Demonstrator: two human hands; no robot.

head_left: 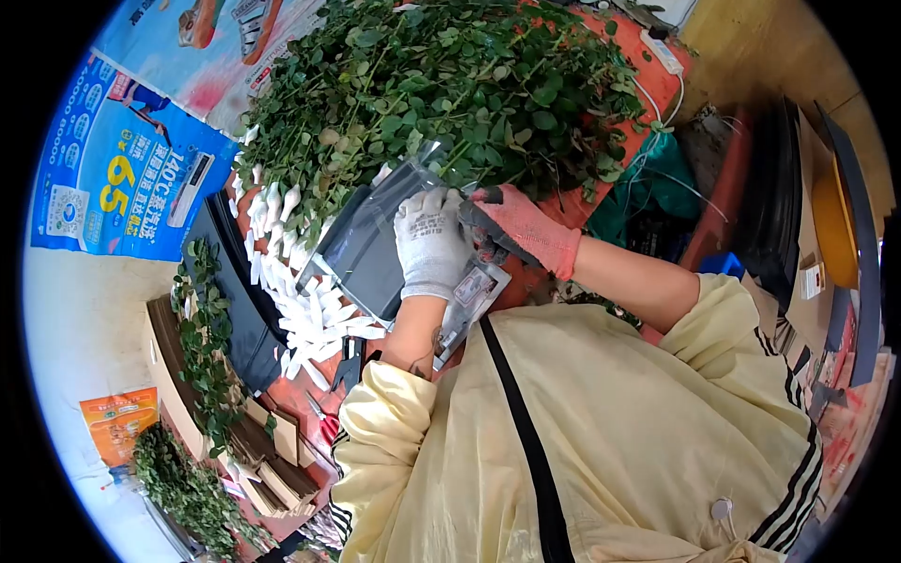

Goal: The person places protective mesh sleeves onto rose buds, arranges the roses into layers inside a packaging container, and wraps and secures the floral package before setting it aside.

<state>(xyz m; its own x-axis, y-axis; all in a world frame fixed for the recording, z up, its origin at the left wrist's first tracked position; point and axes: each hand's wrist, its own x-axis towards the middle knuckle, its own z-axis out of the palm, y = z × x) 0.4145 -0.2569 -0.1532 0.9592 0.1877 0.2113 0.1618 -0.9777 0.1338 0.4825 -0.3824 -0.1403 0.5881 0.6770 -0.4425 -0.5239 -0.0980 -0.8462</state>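
Note:
My left hand [432,242], in a white glove, lies over a clear plastic sheet [387,199] on a grey tray-like device [361,258]. Its fingertips are bent at the sheet's right edge; what they pinch, if anything, is too small to tell. Close beside it, my right hand [526,228] wears a pink and dark glove, with its fingers curled together near the left fingertips. Whatever lies between those fingers is hidden. Below the hands, the device's metal edge [474,298] shows near my jacket.
A large heap of leafy green stems [450,94] covers the red table [671,84] ahead. White-wrapped buds [314,324] lie left of the device, near a black tray [230,291] and red-handled scissors [328,427]. A power strip [662,52] with white cables is at upper right.

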